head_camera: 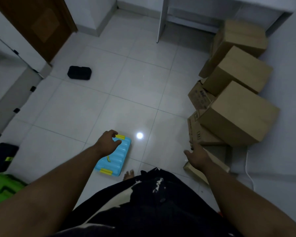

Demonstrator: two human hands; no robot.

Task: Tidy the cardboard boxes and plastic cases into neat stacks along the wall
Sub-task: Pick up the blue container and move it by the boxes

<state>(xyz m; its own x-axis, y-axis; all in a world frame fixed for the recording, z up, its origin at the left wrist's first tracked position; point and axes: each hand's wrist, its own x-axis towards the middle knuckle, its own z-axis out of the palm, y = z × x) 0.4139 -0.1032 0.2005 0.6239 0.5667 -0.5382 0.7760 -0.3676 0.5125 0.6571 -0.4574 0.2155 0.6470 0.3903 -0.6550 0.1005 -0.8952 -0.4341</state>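
Note:
A light-blue plastic case (120,156) with yellow latches lies flat on the white tile floor in front of me. My left hand (108,142) hovers over its far end, fingers loosely curled near the yellow latch, holding nothing. My right hand (197,155) is spread open above a flat cardboard box (217,161) lying low by the right wall. Several cardboard boxes (237,113) sit stacked unevenly along that wall. A black case (79,72) lies further out on the floor to the left.
A dark case with a green tag (3,157) and a green case (3,187) are at the lower left. A brown door (41,26) stands at the back left, a white desk leg (161,19) at the back. A white cable (249,170) runs along the right wall.

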